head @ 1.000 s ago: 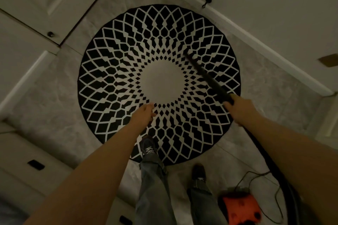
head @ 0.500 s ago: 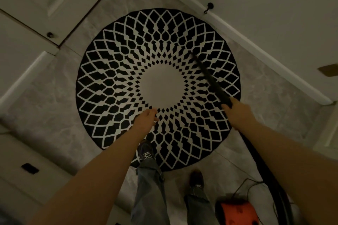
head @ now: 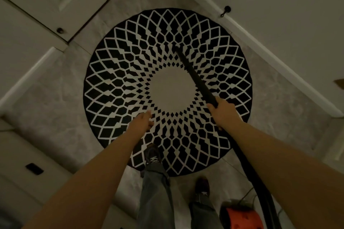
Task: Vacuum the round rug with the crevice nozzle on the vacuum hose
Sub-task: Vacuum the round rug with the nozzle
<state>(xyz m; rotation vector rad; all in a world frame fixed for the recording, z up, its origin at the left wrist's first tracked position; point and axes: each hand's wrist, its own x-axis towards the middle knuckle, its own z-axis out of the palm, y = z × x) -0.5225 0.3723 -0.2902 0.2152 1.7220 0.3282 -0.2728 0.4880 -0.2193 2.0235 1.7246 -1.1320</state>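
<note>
A round black-and-white patterned rug (head: pixel 115 83) with a plain pale centre lies on the grey floor. My right hand (head: pixel 222 112) is closed around the long black crevice nozzle (head: pixel 193 74), whose tip rests on the rug just beyond the pale centre, toward the far side. The black vacuum hose (head: pixel 255 176) runs back from that hand along my right forearm. My left hand (head: pixel 142 122) hovers over the near-left part of the rug, fingers loosely apart, holding nothing.
My left shoe (head: pixel 152 156) stands on the rug's near edge, my right shoe (head: pixel 202 186) on the floor. An orange vacuum body (head: pixel 240 218) sits at the bottom right. White cabinet doors (head: pixel 37 2) line the left, a white baseboard (head: pixel 270 52) and doorstop (head: pixel 226 10) the right.
The nozzle tip has slid left across the rug, from the right-hand rings to just beyond the pale centre. My right hand moved left with it. The left hand barely moved.
</note>
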